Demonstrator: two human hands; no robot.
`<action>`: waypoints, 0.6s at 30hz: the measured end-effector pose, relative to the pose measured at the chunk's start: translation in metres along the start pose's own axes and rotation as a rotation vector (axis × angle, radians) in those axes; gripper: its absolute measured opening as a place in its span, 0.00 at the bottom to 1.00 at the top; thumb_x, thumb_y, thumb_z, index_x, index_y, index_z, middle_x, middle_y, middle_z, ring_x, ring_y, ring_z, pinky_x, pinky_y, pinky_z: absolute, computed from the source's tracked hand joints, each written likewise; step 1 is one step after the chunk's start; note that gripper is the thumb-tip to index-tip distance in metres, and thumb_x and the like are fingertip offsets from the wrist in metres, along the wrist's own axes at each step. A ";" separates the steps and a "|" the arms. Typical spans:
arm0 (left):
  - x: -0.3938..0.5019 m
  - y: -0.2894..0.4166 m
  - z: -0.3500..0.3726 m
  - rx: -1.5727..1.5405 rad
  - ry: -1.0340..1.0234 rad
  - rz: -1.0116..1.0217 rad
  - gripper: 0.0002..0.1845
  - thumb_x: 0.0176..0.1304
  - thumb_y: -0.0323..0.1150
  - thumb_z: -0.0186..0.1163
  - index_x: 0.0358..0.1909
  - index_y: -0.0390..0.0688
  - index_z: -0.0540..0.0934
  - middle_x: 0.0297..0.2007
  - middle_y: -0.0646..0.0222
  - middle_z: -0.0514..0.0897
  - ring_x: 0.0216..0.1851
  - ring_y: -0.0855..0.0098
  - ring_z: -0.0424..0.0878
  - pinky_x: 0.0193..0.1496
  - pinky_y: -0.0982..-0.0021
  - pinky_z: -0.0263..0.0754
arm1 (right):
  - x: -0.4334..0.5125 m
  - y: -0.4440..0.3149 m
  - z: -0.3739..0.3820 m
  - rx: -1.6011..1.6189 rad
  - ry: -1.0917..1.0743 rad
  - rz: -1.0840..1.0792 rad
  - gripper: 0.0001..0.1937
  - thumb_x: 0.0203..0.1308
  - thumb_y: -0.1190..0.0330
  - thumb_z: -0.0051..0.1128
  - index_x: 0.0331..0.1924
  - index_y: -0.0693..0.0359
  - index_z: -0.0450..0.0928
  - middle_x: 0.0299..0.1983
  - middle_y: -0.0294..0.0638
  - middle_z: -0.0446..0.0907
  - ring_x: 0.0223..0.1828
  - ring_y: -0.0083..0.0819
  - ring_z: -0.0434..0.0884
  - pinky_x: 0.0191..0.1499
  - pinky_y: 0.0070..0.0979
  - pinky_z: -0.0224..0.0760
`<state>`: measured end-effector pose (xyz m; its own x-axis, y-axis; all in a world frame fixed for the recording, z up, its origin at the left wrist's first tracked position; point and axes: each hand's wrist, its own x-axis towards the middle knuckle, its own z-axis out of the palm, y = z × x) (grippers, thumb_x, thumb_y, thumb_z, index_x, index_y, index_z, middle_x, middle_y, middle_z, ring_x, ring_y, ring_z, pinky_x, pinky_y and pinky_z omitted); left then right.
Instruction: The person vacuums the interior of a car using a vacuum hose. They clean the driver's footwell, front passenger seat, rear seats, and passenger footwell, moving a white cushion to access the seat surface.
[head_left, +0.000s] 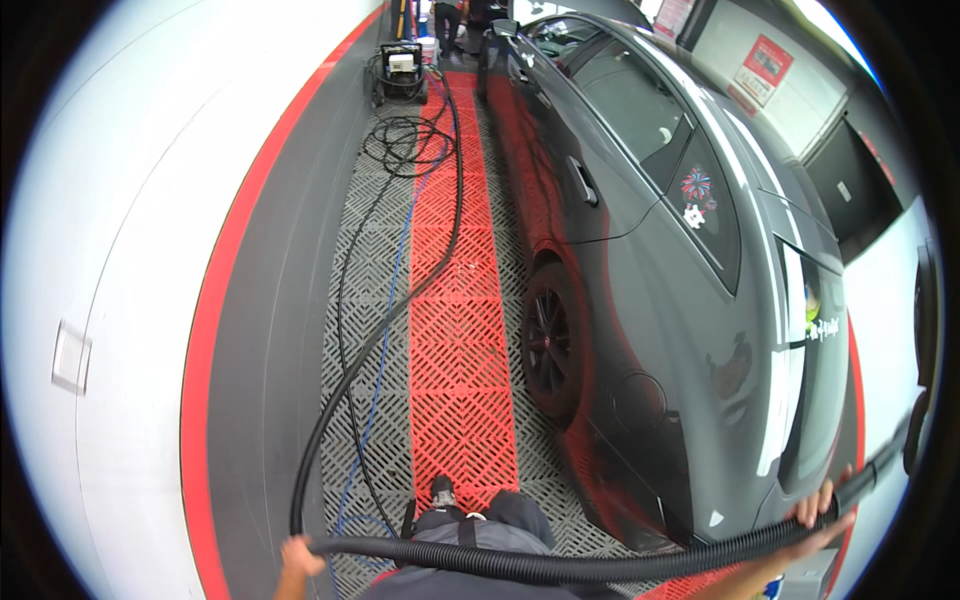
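A black corrugated hose (525, 564) stretches across in front of my body, low in the view. My left hand (302, 556) grips it at the left, where it bends sharply up and away along the floor. At the far right my right hand (821, 510) is closed around the hose end, beside a dark tube (874, 474) that extends from it past the car's rear. This right hand is partly blurred. A dark grey car (660, 315) stands close on my right, its rear wheel (551, 339) and rear side window facing me.
Grey and red slatted floor tiles (461, 337) run ahead between the car and a wall (150, 262). A thin black hose (341, 300) and a blue line (390, 319) trail over them. Coiled hose (409, 146) lies before a wheeled machine (401, 71). Another person (448, 26) stands beyond.
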<state>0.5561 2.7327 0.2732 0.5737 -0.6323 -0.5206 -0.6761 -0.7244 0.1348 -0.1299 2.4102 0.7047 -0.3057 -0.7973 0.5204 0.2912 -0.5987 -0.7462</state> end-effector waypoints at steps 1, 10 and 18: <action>0.000 0.005 0.001 0.032 -0.216 -0.091 0.28 0.38 0.49 0.71 0.43 0.44 0.86 0.45 0.51 0.84 0.53 0.51 0.80 0.59 0.55 0.74 | 0.017 0.033 0.026 -0.078 0.016 0.018 0.40 0.73 0.43 0.40 0.74 0.67 0.47 0.28 0.35 0.62 0.18 0.17 0.67 0.18 0.15 0.63; 0.240 0.144 -0.097 0.030 -0.380 -0.088 0.34 0.38 0.56 0.77 0.46 0.46 0.87 0.43 0.59 0.88 0.51 0.58 0.83 0.58 0.61 0.75 | 0.210 0.357 0.211 -0.205 -0.090 0.139 0.41 0.69 0.40 0.47 0.72 0.64 0.51 0.24 0.37 0.65 0.15 0.23 0.69 0.19 0.19 0.66; 0.528 0.292 -0.296 -0.246 -0.084 0.039 0.26 0.36 0.42 0.79 0.38 0.41 0.84 0.42 0.56 0.87 0.46 0.52 0.84 0.51 0.58 0.78 | 0.422 0.608 0.407 -0.720 -0.160 0.367 0.30 0.61 0.68 0.63 0.66 0.63 0.64 0.29 0.37 0.75 0.20 0.20 0.73 0.22 0.19 0.68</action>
<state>0.7986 2.1058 0.2877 0.5024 -0.6432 -0.5778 -0.5578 -0.7517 0.3519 0.2867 1.6787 0.6396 -0.1554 -0.9667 0.2035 -0.3217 -0.1453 -0.9356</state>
